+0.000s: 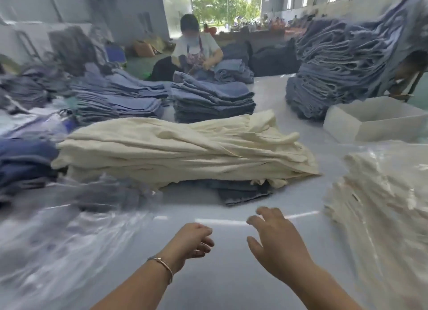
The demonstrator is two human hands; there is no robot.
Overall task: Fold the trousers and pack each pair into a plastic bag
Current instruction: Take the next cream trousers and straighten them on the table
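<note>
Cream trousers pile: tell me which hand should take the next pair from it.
Probably the right hand. It is open, fingers spread, stretched further forward toward the cream trousers pile. The left hand sits further back with loosely curled fingers. Both hold nothing, so the margin is small.

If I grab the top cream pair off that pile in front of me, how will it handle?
Probably floppy: the cream trousers lie in soft folds and drape over the pile's edge. The legs look long, so they would likely trail. Both hands are free to lift.

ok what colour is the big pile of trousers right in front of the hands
Cream, off-white: the unfolded cream trouser pile, clearest in the head view.
</note>
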